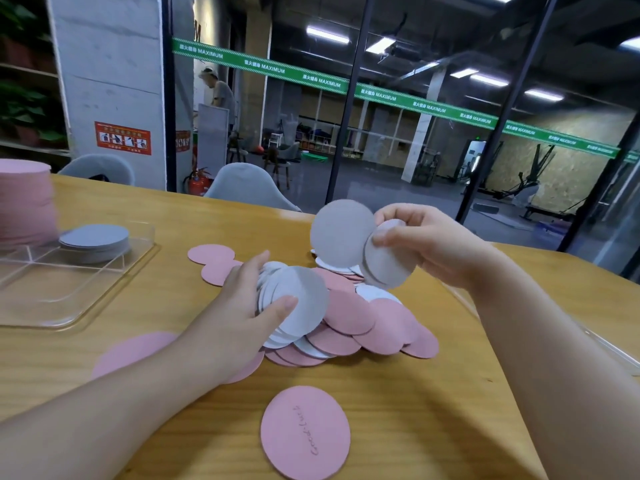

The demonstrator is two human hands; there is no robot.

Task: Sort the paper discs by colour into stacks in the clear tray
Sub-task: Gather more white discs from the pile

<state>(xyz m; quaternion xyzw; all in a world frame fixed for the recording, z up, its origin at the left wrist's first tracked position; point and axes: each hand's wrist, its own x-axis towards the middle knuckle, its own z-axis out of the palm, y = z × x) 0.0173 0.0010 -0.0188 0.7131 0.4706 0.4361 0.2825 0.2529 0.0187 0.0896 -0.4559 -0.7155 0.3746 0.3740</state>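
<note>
Sorting is partly done at this wooden surface (398,427), by the look of the clear tray (86,296) well off to the left of the left hand (239,306). 2 stacks stand in its far compartments: a tall pink stack (24,202) at the frame's edge and, just beside it, a low grey stack (94,242). The tray's nearer compartments hold nothing that can be seen.

Much remains. A loose heap of pink and grey discs (353,327) lies between and beneath the 2 hands, its pieces overlapping like shingles. More pink discs lie apart from it: a pair (213,263) just beyond the left hand, 1 largely hidden under the left forearm (131,351), and 1 pink disc with handwriting (304,433) below both hands, nearest the camera.

The left hand, fingers curled and thumb pressed on top, grips a fanned bundle of grey discs (294,299) right above the heap. The right hand (429,244) is raised above the heap's far side, pinching a few grey discs (388,265) between thumb and fingers, while 1 more grey disc (341,235) stands tilted just left of that hand, its edge apparently caught in the same grip. Judging from this, grey is being gathered ahead of a trip to the tray.

The discs are thin, flat, matte circles of uniform size, pale on some faces, stiff enough to stand on edge when held.
</note>
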